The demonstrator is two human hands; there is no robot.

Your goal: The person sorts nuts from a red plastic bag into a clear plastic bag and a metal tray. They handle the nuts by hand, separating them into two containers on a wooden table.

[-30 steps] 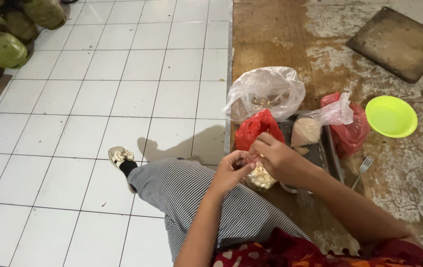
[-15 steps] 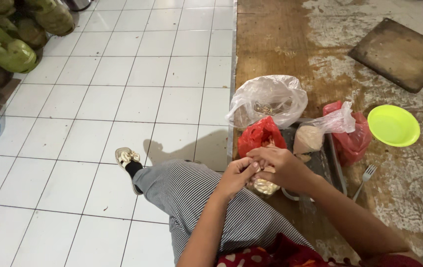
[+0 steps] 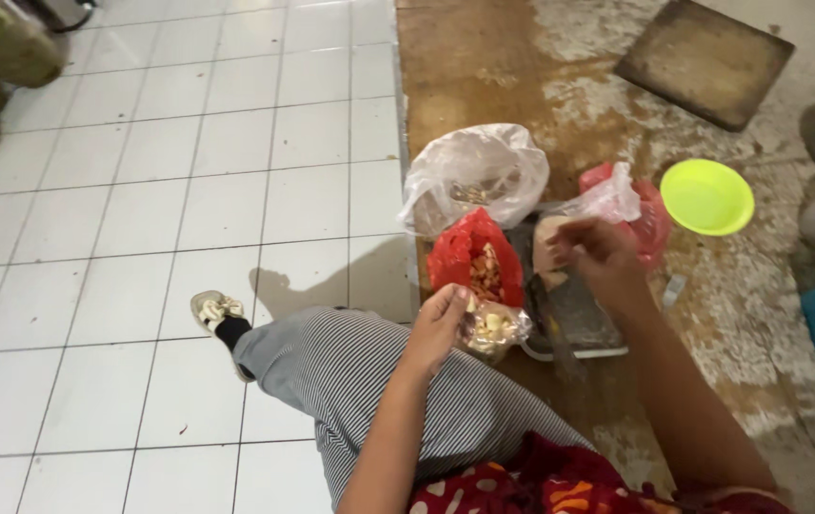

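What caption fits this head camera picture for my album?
Seated by a tiled floor, left hand holds a small clear bag of pale pieces while right hand reaches over a metal tray.

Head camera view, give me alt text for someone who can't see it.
A seated person's left hand holds a small clear bag of pale pieces while the right hand reaches over a metal tray. Nearby on the worn brown floor sit a red bag, a clear plastic bag and a lime green bowl; white tiles lie to the left.
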